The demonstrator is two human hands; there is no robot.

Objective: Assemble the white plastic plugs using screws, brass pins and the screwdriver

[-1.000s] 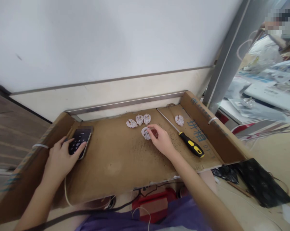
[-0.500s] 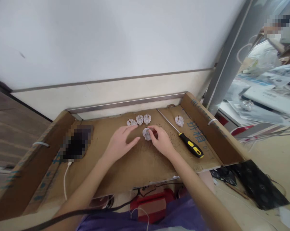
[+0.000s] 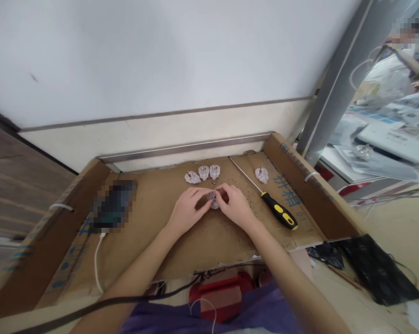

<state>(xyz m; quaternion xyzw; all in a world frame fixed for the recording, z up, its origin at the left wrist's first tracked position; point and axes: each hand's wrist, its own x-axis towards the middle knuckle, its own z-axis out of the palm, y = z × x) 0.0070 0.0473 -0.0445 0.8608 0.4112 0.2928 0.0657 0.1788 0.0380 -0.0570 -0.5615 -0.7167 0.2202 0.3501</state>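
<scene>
From the head view, we have the clear plug at the cardboard, left hand and right hand both pinching it, fingers nearly closed! A slack pinch could drop it; a stray fingertip could flick away that tiny loose bit just beyond.

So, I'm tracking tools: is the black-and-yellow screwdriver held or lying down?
Lying down: the screwdriver rests on brown cardboard, apart from the right hand.
</scene>
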